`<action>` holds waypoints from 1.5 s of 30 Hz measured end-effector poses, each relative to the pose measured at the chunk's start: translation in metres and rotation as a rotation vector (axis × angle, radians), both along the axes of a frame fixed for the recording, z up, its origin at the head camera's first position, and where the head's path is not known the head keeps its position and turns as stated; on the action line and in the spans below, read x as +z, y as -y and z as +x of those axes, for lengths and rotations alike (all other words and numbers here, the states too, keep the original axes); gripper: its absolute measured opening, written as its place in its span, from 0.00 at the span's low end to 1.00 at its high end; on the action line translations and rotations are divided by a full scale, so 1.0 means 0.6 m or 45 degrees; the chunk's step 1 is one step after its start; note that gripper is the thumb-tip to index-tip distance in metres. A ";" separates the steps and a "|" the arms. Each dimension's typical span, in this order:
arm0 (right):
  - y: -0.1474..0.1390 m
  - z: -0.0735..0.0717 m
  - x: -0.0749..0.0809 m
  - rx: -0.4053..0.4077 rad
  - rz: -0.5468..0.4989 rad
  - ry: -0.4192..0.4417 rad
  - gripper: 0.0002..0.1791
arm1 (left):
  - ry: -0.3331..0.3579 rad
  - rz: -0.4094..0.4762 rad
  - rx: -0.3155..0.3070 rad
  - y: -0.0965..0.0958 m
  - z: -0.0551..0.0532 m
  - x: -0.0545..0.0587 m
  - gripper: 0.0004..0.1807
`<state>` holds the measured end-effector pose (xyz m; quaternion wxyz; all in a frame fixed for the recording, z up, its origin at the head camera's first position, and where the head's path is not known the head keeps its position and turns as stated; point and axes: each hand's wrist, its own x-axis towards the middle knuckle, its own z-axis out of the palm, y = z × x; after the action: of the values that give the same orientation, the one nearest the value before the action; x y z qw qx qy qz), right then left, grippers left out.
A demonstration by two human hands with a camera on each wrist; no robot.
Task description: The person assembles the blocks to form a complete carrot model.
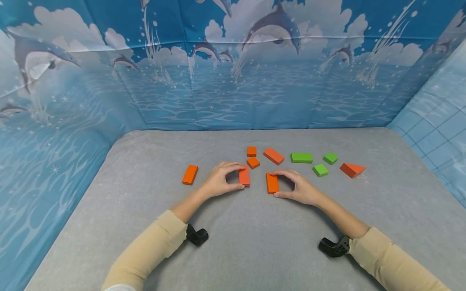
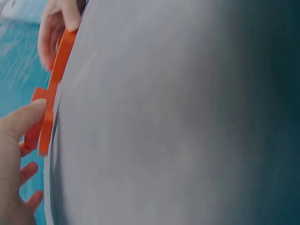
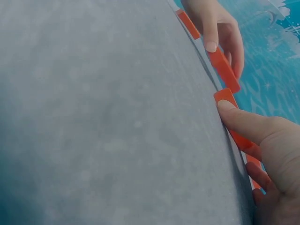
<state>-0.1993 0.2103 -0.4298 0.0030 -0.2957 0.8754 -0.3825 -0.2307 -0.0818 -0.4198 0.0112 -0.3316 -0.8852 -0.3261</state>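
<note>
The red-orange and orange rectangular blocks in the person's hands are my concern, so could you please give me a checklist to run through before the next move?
1. Left hand grips the red-orange rectangular block: ok.
2. Right hand grips the orange rectangular block: ok.
3. Held blocks apart: ok, grey tabletop shows between them in the head view.
4. Held blocks level with each other: not ok, the right hand's sits slightly nearer the person.
5. Left hand's block free of the nearer small orange square block: cannot tell, they lie very close.
6. Both held blocks resting flat: cannot tell.
</note>
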 end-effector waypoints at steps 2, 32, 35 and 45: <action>0.001 0.000 0.001 -0.001 -0.001 0.002 0.34 | 0.009 -0.008 -0.021 -0.011 0.004 -0.003 0.30; 0.011 -0.003 0.000 -0.024 0.052 -0.046 0.34 | -0.045 -0.068 -0.068 -0.062 0.017 -0.022 0.32; 0.011 -0.003 0.001 -0.021 0.051 -0.046 0.34 | -0.035 -0.068 -0.071 -0.062 0.018 -0.021 0.32; 0.011 -0.002 0.002 -0.013 0.031 -0.043 0.35 | 0.031 0.086 -0.029 -0.020 0.016 0.006 0.34</action>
<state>-0.2003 0.2034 -0.4284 -0.0103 -0.2976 0.8813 -0.3669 -0.2213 -0.0698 -0.4162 0.0081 -0.3370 -0.8699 -0.3600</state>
